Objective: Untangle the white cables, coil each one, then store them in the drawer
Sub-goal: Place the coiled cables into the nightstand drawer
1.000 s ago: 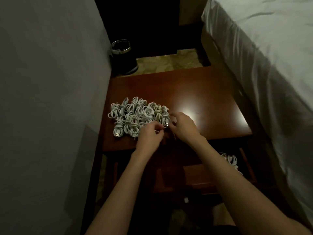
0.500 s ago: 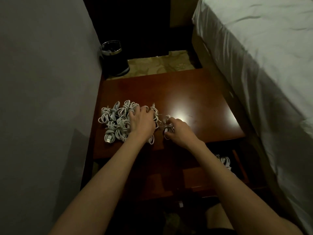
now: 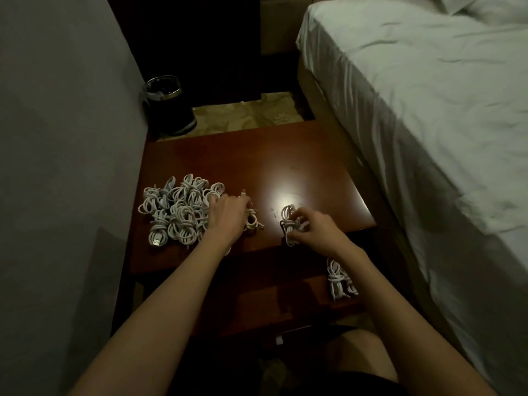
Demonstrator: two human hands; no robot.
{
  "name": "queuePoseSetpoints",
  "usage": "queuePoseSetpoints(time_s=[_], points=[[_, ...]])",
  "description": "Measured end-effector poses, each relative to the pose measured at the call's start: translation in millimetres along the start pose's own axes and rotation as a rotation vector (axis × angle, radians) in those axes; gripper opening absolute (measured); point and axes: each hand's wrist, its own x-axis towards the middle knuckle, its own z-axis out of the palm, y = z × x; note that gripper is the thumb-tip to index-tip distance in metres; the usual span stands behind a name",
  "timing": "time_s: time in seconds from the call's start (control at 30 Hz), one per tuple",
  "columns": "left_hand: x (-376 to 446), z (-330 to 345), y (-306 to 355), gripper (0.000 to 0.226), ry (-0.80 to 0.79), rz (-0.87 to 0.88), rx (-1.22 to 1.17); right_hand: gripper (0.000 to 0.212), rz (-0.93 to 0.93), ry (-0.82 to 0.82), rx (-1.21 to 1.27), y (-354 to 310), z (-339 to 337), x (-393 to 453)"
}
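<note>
A: Biggest first: we have the bed along the right side, then the reddish wooden tabletop between it and the wall.

B: Below the tabletop's near edge, we see the open drawer with a few coiled white cables lying in its right end, their loops running roughly away from us.

A: And the dark bin sits on the floor past the tabletop's far left corner.

B: Now the pile of coiled cables on the left part of the tabletop. It spreads wider left to right than front to back. Most bundles lie with their long loops pointing away from us, and one USB plug at the near left corner points toward us.

A: Our left hand rests palm down on the right edge of that pile, fingers curled onto a small bundle; we cannot tell whether it truly grips it.

B: Our right hand pinches one coiled cable near the tabletop's front edge, well apart from the pile. Its long axis runs away from us, loop end toward the far side.
</note>
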Motion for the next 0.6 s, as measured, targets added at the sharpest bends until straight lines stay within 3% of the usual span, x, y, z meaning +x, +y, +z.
queuePoseSetpoints(time_s=[0.07, 0.23, 0.4, 0.6], points=[[-11.3, -1.5, 10.6, 0.023, 0.044, 0.044, -0.078, 0.036, 0.02, -0.01, 0.041, 11.2, -13.9, -11.4], [-60.7, 2.6, 42.5, 0.024, 0.052, 0.225, -0.276, 0.028, 0.097, -0.236, -0.033, 44.5, -25.6, -43.9], [-90.7, 33.3, 65.0, 0.026, -0.168, 0.238, -0.318, 0.04, 0.14, -0.168, -0.212, 60.5, 4.4, -51.9], [-89.4, 67.9, 90.1, 0.03, -0.297, 0.163, -0.35, 0.044, 0.117, -0.111, -0.382, 78.2, 32.8, -48.1]])
